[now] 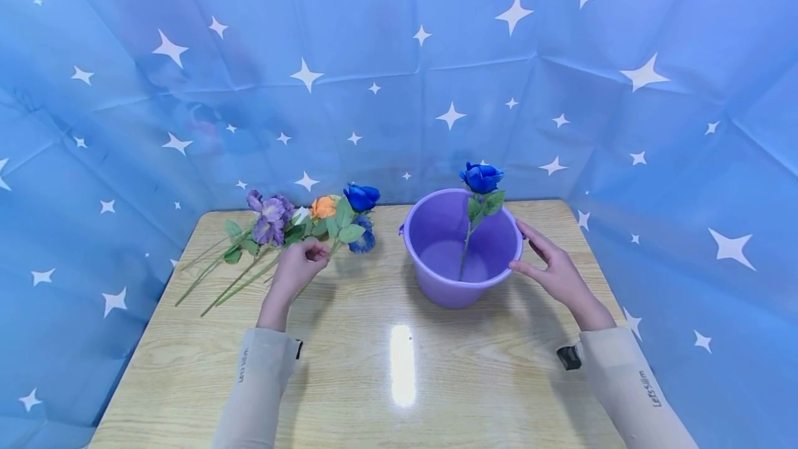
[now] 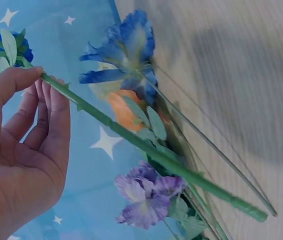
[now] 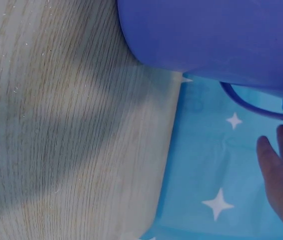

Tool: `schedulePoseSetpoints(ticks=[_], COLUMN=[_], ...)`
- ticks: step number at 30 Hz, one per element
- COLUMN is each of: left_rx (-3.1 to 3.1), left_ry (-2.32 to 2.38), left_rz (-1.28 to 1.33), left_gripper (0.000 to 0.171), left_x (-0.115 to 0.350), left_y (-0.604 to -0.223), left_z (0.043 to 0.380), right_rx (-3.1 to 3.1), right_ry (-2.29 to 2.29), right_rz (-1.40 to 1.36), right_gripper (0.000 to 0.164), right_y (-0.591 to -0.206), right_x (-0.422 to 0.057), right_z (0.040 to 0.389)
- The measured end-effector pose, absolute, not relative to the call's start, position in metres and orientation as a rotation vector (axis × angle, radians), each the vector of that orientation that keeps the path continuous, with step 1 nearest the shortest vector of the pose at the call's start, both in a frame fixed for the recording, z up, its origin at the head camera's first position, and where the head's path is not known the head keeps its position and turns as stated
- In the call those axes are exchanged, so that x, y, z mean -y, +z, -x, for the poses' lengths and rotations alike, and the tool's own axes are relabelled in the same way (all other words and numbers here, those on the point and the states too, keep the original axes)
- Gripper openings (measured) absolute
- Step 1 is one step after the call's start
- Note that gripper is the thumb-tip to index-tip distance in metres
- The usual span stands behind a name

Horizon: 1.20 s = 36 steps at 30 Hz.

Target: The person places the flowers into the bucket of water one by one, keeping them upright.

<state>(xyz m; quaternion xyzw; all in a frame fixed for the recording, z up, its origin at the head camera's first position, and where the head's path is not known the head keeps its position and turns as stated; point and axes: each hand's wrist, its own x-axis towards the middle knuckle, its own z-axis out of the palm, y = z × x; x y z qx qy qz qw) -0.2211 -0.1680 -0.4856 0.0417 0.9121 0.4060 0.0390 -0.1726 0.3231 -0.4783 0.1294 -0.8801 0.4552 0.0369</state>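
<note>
1. Nearest, two pale sleeves (image 1: pixel 254 386) reach over the wood-grain table (image 1: pixel 349 359).
2. The left hand (image 1: pixel 299 269) pinches the green stem (image 2: pixel 156 159) of a blue rose (image 1: pixel 361 197) between thumb and fingers; its bloom appears near the table's far edge, left of middle.
3. The right hand (image 1: pixel 555 272), thumb and fingers spread, touches the right side of a purple bucket (image 1: pixel 445 289) at its rim, near the far edge, towards the far right corner.
4. A second blue rose (image 1: pixel 481 177) stands tilted inside it.
5. Towards the far left corner lie purple irises (image 1: pixel 271 217), an orange rose (image 1: pixel 323 207) and a blue iris (image 1: pixel 363 238).
6. Behind hangs a star-patterned blue backdrop (image 1: pixel 374 12).
</note>
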Motion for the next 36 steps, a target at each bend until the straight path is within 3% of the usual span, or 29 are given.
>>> schedulePoseSetpoints(ticks=[36], left_rx=[-2.703], left_ry=[1.423], left_rz=[-0.213], left_gripper=[0.018], left_x=[0.120], left_y=[-0.442], left_z=[0.242], right_rx=[2.696], right_ry=[1.412], right_rz=[-0.394], right_gripper=[0.076], right_y=[-0.477], right_x=[-0.323], right_z=[0.171])
